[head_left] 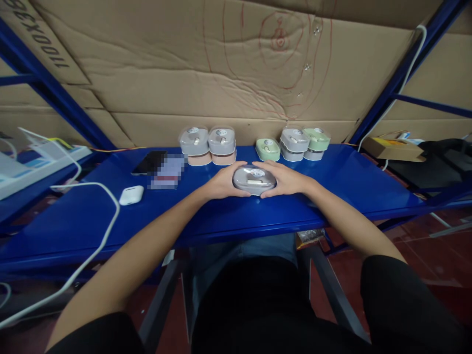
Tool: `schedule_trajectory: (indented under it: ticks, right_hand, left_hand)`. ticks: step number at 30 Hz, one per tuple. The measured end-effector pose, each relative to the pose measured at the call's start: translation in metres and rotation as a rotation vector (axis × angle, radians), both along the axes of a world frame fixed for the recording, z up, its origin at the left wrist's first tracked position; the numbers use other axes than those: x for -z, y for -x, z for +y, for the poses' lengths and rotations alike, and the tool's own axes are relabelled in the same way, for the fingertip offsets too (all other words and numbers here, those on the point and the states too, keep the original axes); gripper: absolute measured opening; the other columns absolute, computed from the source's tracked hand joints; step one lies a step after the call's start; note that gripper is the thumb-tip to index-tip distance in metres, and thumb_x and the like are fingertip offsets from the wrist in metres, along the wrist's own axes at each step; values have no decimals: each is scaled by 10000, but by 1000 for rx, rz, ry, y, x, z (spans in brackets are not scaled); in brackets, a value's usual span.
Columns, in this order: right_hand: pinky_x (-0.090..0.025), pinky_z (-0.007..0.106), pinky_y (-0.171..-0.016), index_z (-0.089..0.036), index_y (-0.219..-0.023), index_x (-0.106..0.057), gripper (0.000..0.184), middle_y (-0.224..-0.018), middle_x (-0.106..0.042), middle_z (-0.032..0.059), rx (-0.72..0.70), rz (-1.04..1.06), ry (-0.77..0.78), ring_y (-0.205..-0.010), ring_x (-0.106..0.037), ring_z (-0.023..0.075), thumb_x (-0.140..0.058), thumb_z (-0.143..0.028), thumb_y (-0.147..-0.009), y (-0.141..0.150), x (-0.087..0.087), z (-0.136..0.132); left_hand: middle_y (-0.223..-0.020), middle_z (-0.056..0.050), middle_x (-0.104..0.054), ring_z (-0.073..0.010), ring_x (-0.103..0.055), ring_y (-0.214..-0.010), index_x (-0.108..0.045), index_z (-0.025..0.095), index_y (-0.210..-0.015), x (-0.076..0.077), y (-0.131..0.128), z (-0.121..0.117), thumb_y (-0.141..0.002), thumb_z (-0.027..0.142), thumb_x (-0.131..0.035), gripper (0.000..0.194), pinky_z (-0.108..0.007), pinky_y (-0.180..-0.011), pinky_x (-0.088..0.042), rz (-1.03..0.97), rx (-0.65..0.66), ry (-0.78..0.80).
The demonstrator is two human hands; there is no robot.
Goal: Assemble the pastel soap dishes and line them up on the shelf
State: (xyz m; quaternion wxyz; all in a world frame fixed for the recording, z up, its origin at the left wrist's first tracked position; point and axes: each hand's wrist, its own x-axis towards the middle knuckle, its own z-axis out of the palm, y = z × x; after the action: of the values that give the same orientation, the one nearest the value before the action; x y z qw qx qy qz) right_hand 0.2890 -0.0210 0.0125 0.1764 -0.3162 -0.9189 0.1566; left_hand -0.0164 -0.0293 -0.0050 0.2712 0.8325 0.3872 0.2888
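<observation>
A grey oval container with a clear lid (254, 181) is held between my two hands over the blue shelf. My left hand (225, 182) wraps its left end, thumb at the near side and fingers at the far side. Its right end is gripped the same way by my right hand (283, 179). A round white label and a small pale tab show on the lid. Behind it on the left stand two stacks, with grey containers (194, 141) on top of pinkish ones (199, 159). Behind on the right are a green container (268, 149), a grey stack (294, 142) and a green-topped stack (316, 139).
On the blue shelf (217, 221), a white earbud case (132, 195), a dark phone-like slab (149, 162) and a blurred-out item (167, 172) lie to the left. A white cable (110, 221) runs across the left side. Cardboard (155, 88) walls the back. An open small box (393, 149) sits right.
</observation>
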Motion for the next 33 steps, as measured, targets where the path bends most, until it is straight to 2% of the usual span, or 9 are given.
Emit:
schedule_trajectory:
  ticks: [3,6,10,14,19,22,27,31,33]
  right_hand:
    - [-536,655,-1289,-305,-1818,-538,1156,-1543,-735,163,4,63,-47,-1434,-700,441,-940,-798,-853,-1,7,8]
    - [-522,642,-1305,-288,-1783,-587,1090,-1554,-723,173,89,114,-140,-1447,-689,438,-914,-790,-873,-1,2,10]
    - [-523,658,-1279,-210,-1796,-557,1048,-1568,-670,237,444,101,-314,-1458,-652,502,-855,-744,-945,6,-25,17]
    - [-520,675,-1225,-134,-1755,-542,926,-1598,-634,299,788,-74,-400,-1449,-634,536,-828,-617,-1018,30,-54,41]
    - [-526,595,-1191,-57,-1582,-649,745,-1599,-633,355,1011,-182,-372,-1404,-668,481,-827,-545,-1048,59,-58,74]
    - [-531,587,-1183,-41,-1517,-684,717,-1549,-671,345,1043,-209,-377,-1383,-668,466,-810,-576,-1057,64,-48,83]
    - [-440,763,-1267,-7,-1481,-702,700,-1556,-658,375,974,-217,-445,-1546,-534,575,-639,-606,-1126,61,-34,86]
    - [-294,849,-1357,57,-1637,-567,840,-1748,-505,437,931,-175,-499,-1687,-395,621,-631,-601,-1119,63,-34,86]
    - [-248,843,-1391,35,-1724,-489,932,-1835,-422,427,790,-139,-554,-1741,-338,614,-702,-615,-1091,71,-35,88]
  left_hand:
    - [-1713,-241,-654,-462,-649,-1593,-529,204,-1687,1,6,4,-674,593,-1070,1212,-651,-1362,-504,-83,-2,43]
    - [-1722,-267,-630,-455,-630,-1614,-466,210,-1739,4,4,8,-739,552,-1045,1205,-664,-1362,-508,-235,-61,22]
    - [-1544,-219,-725,-369,-735,-1459,-493,216,-1692,7,0,12,-920,467,-923,918,-613,-1311,-574,-332,-240,-112]
    - [-1305,-141,-787,-287,-813,-1189,-595,214,-1503,10,-1,18,-940,354,-888,650,-515,-1138,-675,-393,-288,-194]
    - [-1234,-132,-793,-266,-805,-1084,-636,215,-1392,13,-3,19,-912,263,-898,549,-453,-983,-691,-404,-269,-190]
    - [-1246,-140,-793,-261,-801,-1070,-646,205,-1386,13,-2,18,-928,267,-881,518,-453,-971,-691,-366,-261,-181]
    - [-1255,-140,-799,-254,-803,-1043,-664,197,-1398,11,-1,16,-946,262,-864,498,-460,-965,-700,-314,-262,-192]
    - [-1241,-136,-803,-256,-804,-1042,-681,192,-1359,10,-2,14,-940,253,-863,461,-445,-941,-701,-285,-273,-235]
    - [-1187,-114,-809,-244,-799,-1011,-692,199,-1308,8,-3,13,-941,237,-851,402,-431,-934,-698,-286,-309,-292]
